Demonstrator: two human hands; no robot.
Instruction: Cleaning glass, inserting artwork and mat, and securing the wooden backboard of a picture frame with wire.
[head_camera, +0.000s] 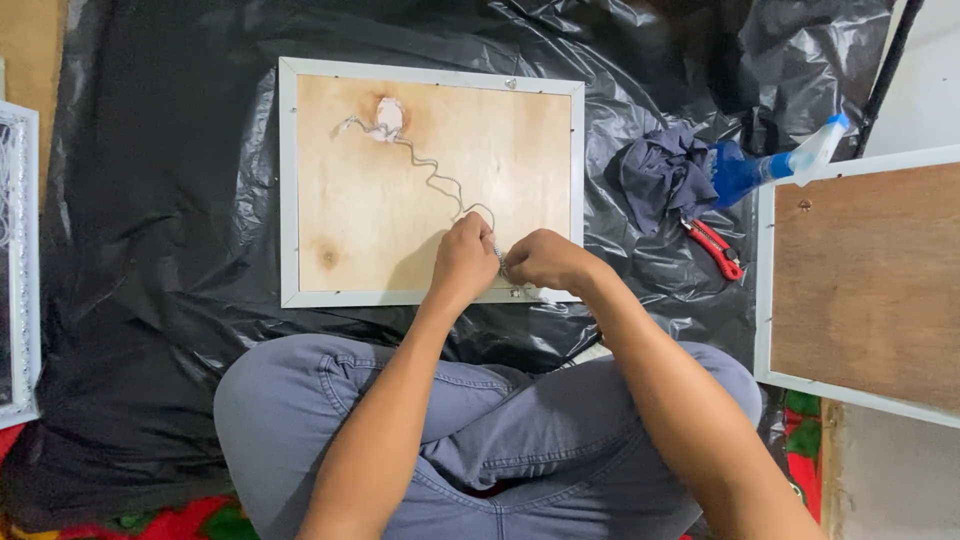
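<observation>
Surface: a black plastic sheet (160, 250), creased and glossy, is spread over the floor. A strip of red and green patterned fabric (190, 520) shows beyond its near edge. The person sits cross-legged in grey trousers (480, 440) at that edge.

Landmark: a picture frame (430, 180) lies face down on the sheet, its plywood backing up and a pale rim around it. All positions below are relative to this frame.

Wire (425, 165): a kinked silver wire runs across the backing, from a torn, scorched-looking patch near the far left corner down to the near right corner, where both hands meet.

Left hand (463, 262): fingers curled shut, resting on the backing at the frame's near edge, pinching the wire's end.

Right hand (548, 262): just right of the left hand and almost touching it, fingers closed on the same end of the wire. The exact contact point is hidden by the fingers.

To the right of the frame, well apart: a crumpled dark blue cloth (663, 172), a blue spray bottle (775, 165) with a white head just beyond it, and red-handled pliers (716, 247) nearer the person. Further right, a second frame (865, 280), also backing up. To the left, at the sheet's edge, a white ornate frame (20, 260), partly cut off.
</observation>
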